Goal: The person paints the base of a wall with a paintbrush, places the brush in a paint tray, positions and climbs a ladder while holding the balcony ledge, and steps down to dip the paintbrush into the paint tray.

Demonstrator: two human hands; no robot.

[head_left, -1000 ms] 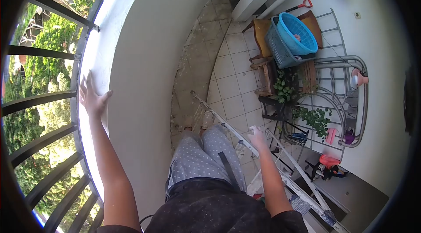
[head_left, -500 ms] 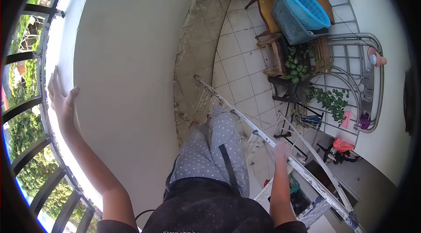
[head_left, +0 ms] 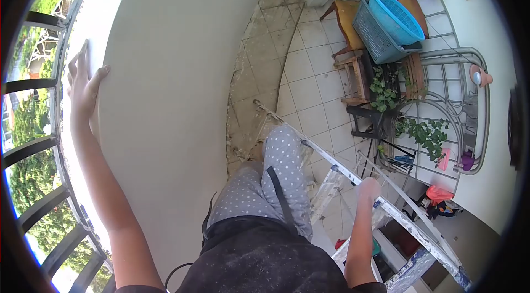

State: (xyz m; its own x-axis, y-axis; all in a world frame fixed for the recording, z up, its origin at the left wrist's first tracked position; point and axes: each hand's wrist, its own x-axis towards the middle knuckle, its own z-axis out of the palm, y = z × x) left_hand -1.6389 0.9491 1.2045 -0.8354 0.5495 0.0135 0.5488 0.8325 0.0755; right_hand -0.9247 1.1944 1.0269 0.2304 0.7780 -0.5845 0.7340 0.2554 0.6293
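My left hand rests on the white ledge at the left, beside the dark railing bars, with its fingers spread. At the right, my right hand is wrapped round the rail of a paint-spattered metal ladder. My legs in grey dotted trousers are beside the ladder, and the right knee is raised. The feet are mostly hidden below the legs.
On the tiled floor stand a chair with a grey basket and a blue basket, and potted plants. A metal frame leans at the right wall. A curved grey wall runs at my left.
My left hand has shifted up along the ledge. My right hand has moved along the ladder rail toward me and closed round it. My right knee has risen.
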